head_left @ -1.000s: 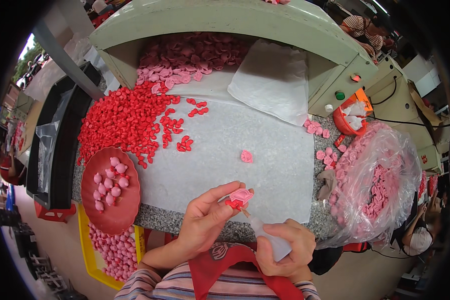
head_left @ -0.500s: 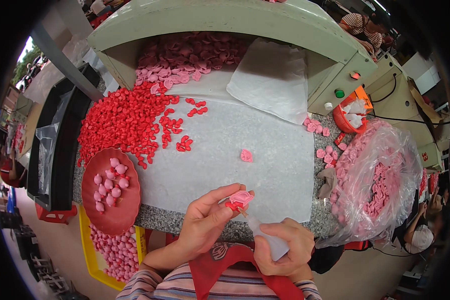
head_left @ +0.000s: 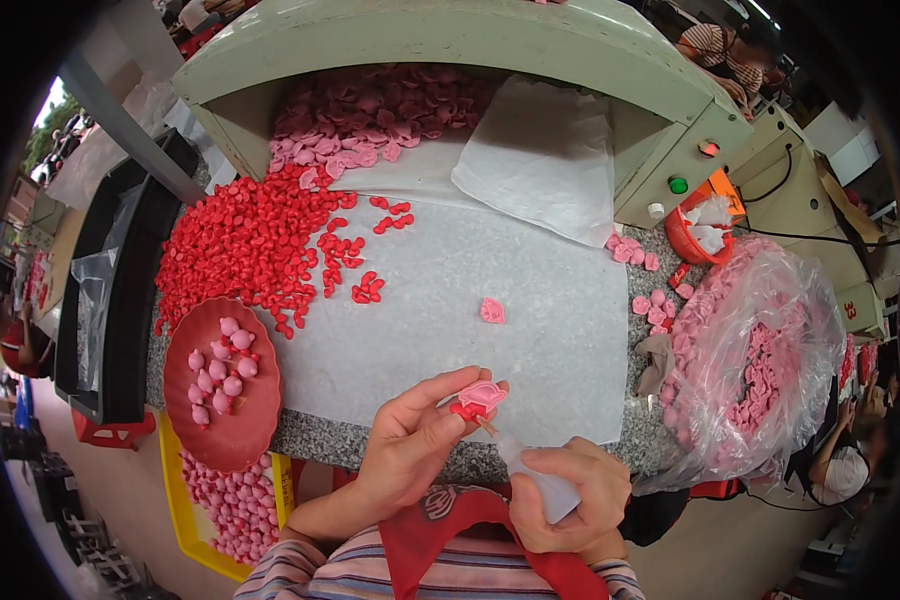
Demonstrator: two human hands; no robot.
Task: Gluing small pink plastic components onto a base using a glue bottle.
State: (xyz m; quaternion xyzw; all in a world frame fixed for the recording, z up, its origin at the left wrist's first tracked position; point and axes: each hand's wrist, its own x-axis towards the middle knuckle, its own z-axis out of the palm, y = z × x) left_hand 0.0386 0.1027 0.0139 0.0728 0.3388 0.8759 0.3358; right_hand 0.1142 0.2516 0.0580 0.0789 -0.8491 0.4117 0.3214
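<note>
Between the thumb and fingers of my left hand point(head_left: 410, 450) I pinch a small pink moulded piece point(head_left: 484, 395) together with a red bow-shaped piece point(head_left: 466, 411). My right hand point(head_left: 574, 497) is wrapped round a whitish squeeze bottle point(head_left: 542, 482). Its thin nozzle points up at the red piece and meets or nearly meets it; which one I cannot tell. Beyond my hands, a single pink piece point(head_left: 492, 310) lies on the white sheet point(head_left: 420, 330).
Red bow-shaped pieces point(head_left: 240, 240) are heaped at the left, beside a red scalloped dish point(head_left: 260, 420) of pink balls. Pink pieces point(head_left: 390, 105) lie under a pale green machine hood point(head_left: 450, 40). At right stand an orange basket point(head_left: 685, 245) and a clear bag point(head_left: 800, 330) of pink pieces.
</note>
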